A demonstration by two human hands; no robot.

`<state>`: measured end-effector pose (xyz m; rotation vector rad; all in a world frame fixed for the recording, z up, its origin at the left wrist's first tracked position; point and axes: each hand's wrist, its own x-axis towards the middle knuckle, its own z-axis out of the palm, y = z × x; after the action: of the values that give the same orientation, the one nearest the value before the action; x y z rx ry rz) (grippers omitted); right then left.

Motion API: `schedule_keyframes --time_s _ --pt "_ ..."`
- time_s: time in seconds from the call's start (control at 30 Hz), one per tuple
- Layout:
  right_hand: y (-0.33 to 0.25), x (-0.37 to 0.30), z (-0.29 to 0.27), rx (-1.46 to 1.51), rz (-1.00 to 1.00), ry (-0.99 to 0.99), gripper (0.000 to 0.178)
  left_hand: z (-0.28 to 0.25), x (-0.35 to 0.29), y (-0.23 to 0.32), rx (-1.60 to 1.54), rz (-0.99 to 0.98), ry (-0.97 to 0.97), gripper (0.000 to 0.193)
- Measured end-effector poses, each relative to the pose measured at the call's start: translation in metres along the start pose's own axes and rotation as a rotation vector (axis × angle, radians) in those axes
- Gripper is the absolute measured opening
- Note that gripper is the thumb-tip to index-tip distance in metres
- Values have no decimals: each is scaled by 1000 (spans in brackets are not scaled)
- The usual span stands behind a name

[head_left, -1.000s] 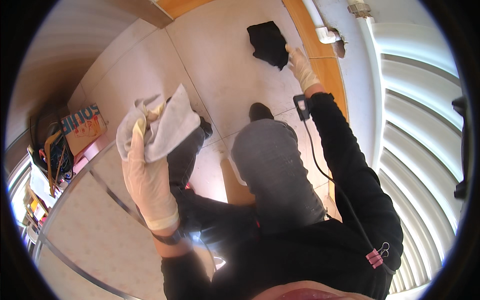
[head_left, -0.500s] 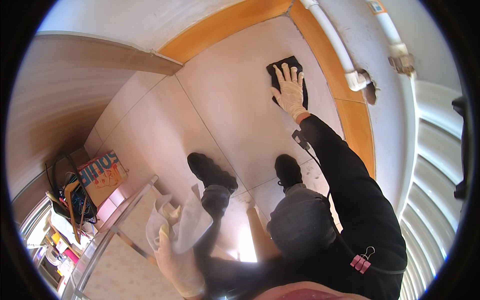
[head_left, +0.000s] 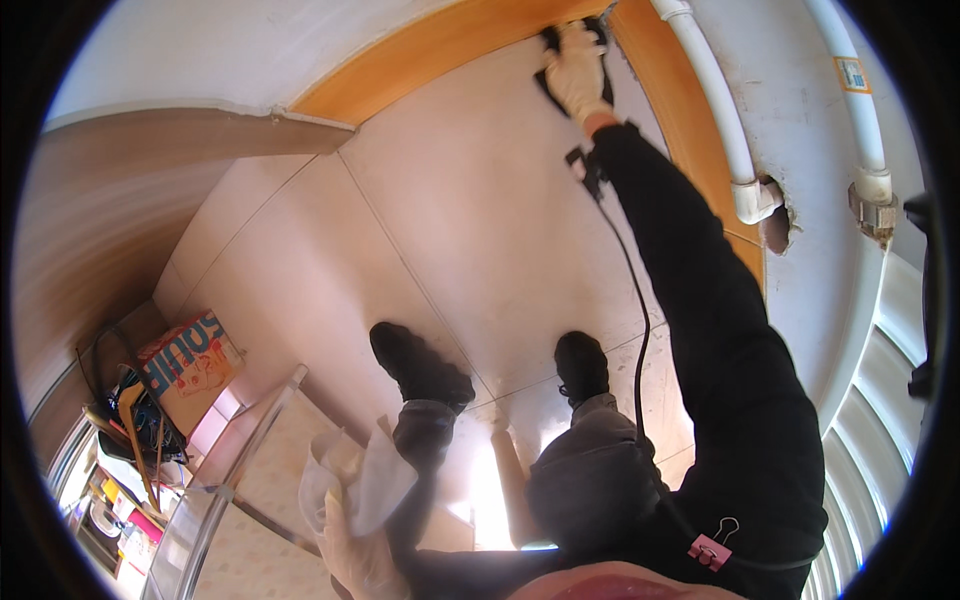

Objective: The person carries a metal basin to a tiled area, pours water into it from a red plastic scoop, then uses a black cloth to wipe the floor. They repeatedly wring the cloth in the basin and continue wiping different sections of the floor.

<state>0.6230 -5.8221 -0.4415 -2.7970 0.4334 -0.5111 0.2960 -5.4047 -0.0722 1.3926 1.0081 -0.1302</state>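
Right hand [head_left: 578,80], arm [head_left: 705,290] stretched forward, lies on black cloth [head_left: 551,40], fingers [head_left: 576,42] too blurred to tell if spread.

indoors, room type unclear — tiled floor [head_left: 500,200] | orange skirting [head_left: 420,55] | white pipes [head_left: 722,100]

Floor [head_left: 290,265] glare, blurred right hand [head_left: 577,78], fisheye-bent edges

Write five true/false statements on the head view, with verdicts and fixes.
1. The right hand is on the black cloth. True.
2. The right hand is bare. False: it wears a pale glove.
3. The left hand holds a pale cloth. True.
4. The clip on the cable is blue. False: it is a pink clip.
5. Both shoes are white. False: both are black.
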Motion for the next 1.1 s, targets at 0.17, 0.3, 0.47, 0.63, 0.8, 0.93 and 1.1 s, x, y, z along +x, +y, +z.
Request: schedule_keyframes --time_s 0.17,0.3,0.47,0.63,0.8,0.93,1.1 --pt "-109 -99 -9 287 -675 -363 54 17 0 4 -45 -17 -51 41" --pt "-139 -144 -27 598 -589 -573 41 25 -12 6 -49 14 -19 41" --pt "-76 -92 -53 761 -267 -25 27 19 -14 6 -110 25 -56 43" --pt "4 -15 -38 52 -212 -180 59 16 -10 6 -77 9 -90 47" --pt "49 -6 -28 17 -18 -185 60 11 -12 4 -86 0 -59 49" --pt "65 -25 -48 -45 -157 -183 64 4 -12 7 -128 -22 -77 50" --pt "84 -168 -107 120 49 -207 68 -5 -12 8 -173 -18 -95 50"
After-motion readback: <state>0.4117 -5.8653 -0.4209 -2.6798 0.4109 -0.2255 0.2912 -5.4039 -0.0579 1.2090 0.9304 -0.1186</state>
